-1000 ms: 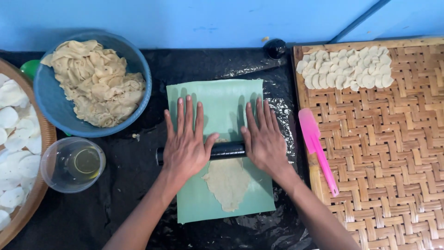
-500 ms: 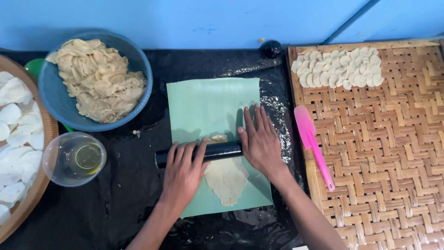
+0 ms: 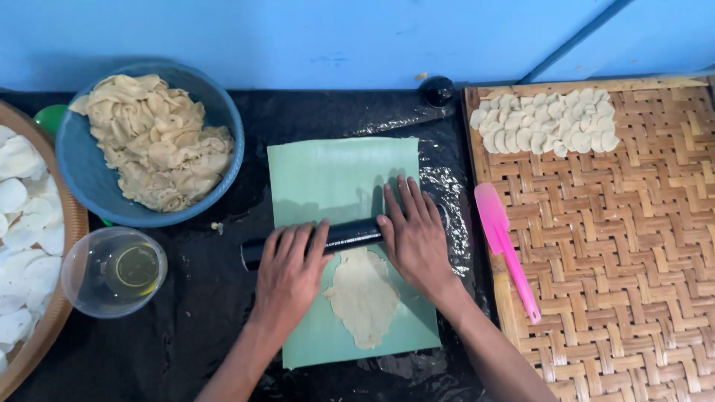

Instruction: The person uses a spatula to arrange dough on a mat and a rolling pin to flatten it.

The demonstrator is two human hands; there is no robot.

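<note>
A black rolling pin (image 3: 344, 235) lies across a pale green sheet (image 3: 335, 175) on the black-covered table. Both palms press flat on it: my left hand (image 3: 290, 269) on its left half, my right hand (image 3: 414, 232) on its right half, fingers stretched forward. Just behind the pin, toward me, a thin flattened piece of pale dough (image 3: 364, 295) spreads on the sheet.
A blue bowl (image 3: 83, 173) heaped with flattened dough pieces stands at the left. A clear glass bowl of oil (image 3: 113, 272) sits before it, beside a round tray of white discs (image 3: 18, 223). At right, a woven bamboo tray (image 3: 625, 260) holds white discs (image 3: 544, 123) and a pink spatula (image 3: 506, 251).
Both hands have drawn the rolling pin back toward me over the dough. The left hand slid further back than the right.
</note>
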